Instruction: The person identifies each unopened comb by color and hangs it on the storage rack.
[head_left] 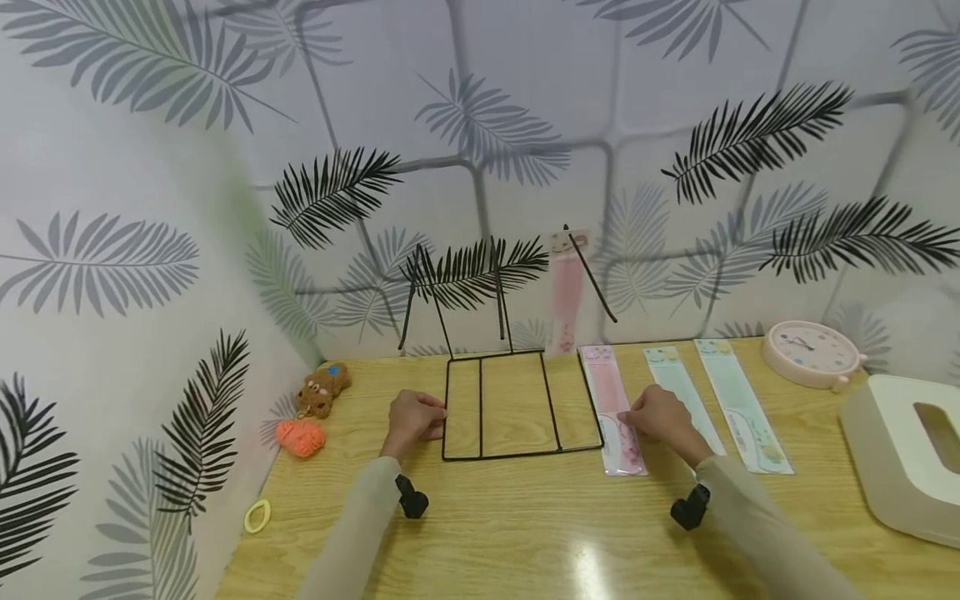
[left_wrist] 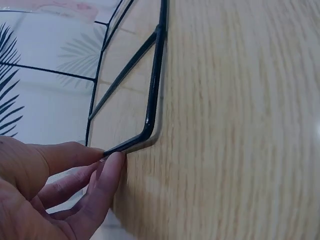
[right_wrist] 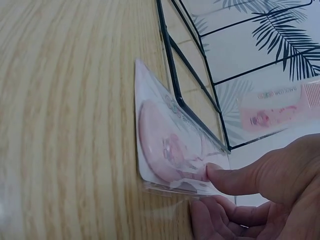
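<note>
Wire rack (head_left: 517,406), wooden table (head_left: 525,525), leaf-patterned walls (head_left: 112,250)

A light wooden table (head_left: 525,533) stands in a corner of walls papered with grey and black palm leaves (head_left: 480,125), catching a ceiling-light glare.

A domestic desk corner is shown. It is indicated by leaf-patterned wallpaper (head_left: 525,125), a wooden tabletop (head_left: 525,525), a pink clock (head_left: 812,352), a tissue box (head_left: 911,450) and a plush bear (head_left: 322,387).
</note>
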